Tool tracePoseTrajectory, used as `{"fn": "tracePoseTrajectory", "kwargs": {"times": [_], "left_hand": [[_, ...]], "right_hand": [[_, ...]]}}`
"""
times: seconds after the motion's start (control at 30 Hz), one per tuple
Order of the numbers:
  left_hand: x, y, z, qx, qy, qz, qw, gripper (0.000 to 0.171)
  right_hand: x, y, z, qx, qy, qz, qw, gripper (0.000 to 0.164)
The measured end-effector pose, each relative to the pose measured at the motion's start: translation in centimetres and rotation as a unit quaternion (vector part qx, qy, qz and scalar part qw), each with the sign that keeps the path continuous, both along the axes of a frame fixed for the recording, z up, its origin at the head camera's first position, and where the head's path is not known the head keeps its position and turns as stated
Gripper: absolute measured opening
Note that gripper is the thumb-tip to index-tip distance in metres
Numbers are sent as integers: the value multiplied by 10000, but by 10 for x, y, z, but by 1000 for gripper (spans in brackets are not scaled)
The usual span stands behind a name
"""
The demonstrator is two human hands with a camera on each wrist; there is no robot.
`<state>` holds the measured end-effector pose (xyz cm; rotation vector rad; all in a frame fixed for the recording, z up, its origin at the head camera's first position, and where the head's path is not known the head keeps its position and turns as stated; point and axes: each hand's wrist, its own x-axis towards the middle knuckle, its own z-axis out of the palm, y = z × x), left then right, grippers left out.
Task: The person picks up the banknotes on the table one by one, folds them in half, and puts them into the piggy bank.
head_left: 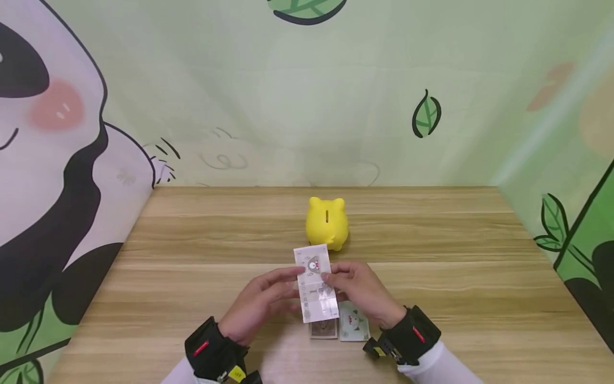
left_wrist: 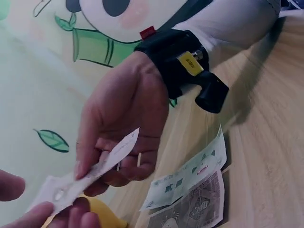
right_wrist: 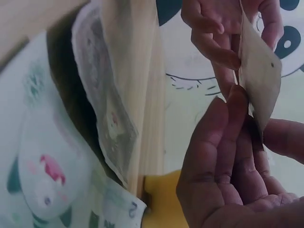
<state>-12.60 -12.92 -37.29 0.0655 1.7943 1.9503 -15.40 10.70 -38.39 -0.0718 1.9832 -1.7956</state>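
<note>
A white-grey paper play banknote (head_left: 316, 306) with a small cartoon print is held up tilted between both hands. My right hand (head_left: 362, 288) pinches its right edge, thumb on the printed face and fingers behind. My left hand (head_left: 256, 304) holds the opposite edge; in the left wrist view one left finger (left_wrist: 10, 186) stands off the paper. Just beyond the note stands a yellow piggy bank (head_left: 327, 224) with a slot on top. Under the hands lie a brown play banknote (head_left: 323, 329), partly covered, and a green-white play banknote (head_left: 354, 322).
The wooden table (head_left: 192, 240) reaches back to a pale green wall cloth (head_left: 336, 106) with cartoon leaves. A large painted panda (head_left: 53, 176) covers the left side. Both wrists wear black straps with small devices.
</note>
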Motion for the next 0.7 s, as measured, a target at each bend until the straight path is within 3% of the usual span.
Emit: {"fn": "tracePoseTrajectory", "kwargs": {"times": [0.2,0.4,0.7], "left_hand": [[-14,21,-9,-282,408,501,9975,45],[-25,35,-13,-395,490,668,9958,44],[-37,49,-8,-718,1198,870,9864,27]], "right_hand": [[-5,8,2,85,58,-240,9997,29],[-8,14,5,-33,133,-327,9994,32],[-13,25,10,127,322,-596,9976,32]]}}
